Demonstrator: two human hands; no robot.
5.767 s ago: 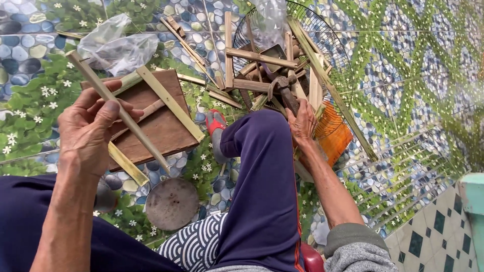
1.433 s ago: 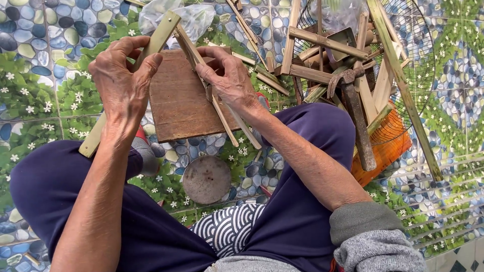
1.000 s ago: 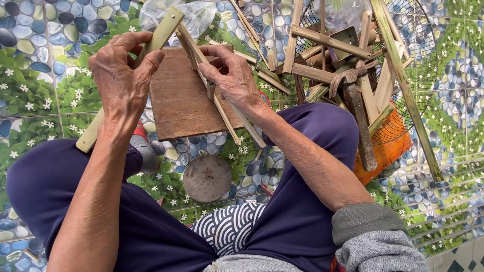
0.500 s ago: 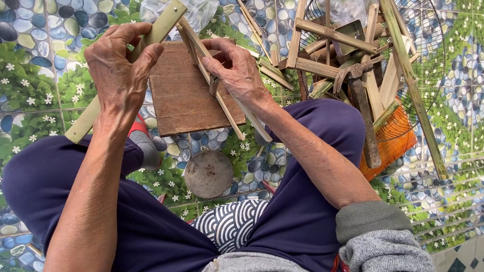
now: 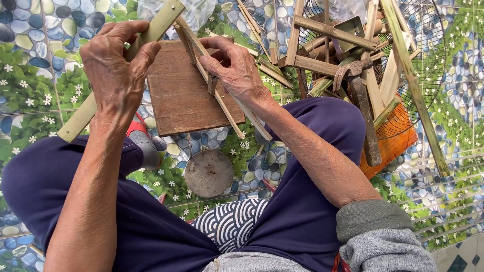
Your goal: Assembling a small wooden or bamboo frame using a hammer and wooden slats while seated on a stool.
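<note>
Bamboo, pale green and split, was held in both hands above a brown wooden board that lay on the pebble-patterned floor. A broad bamboo slat was gripped in the left hand, its fingers curled shut over the upper part while the lower end ran down past the wrist. Thinner bamboo strips were pinched in the right hand, fingers closed, with a small dark piece (a blade or a peg, too small to tell) held against them. The strips and the slat met near the top edge of the view, so the work was judged to be at a fitting or trimming stage, with no finished joint to be seen between them. A partly built frame of bamboo sticks was seen to the right, with a hammer resting by the knee and loose strips lying around, which suggested that several pieces were yet to be added. A round metal lid lay between the legs.
</note>
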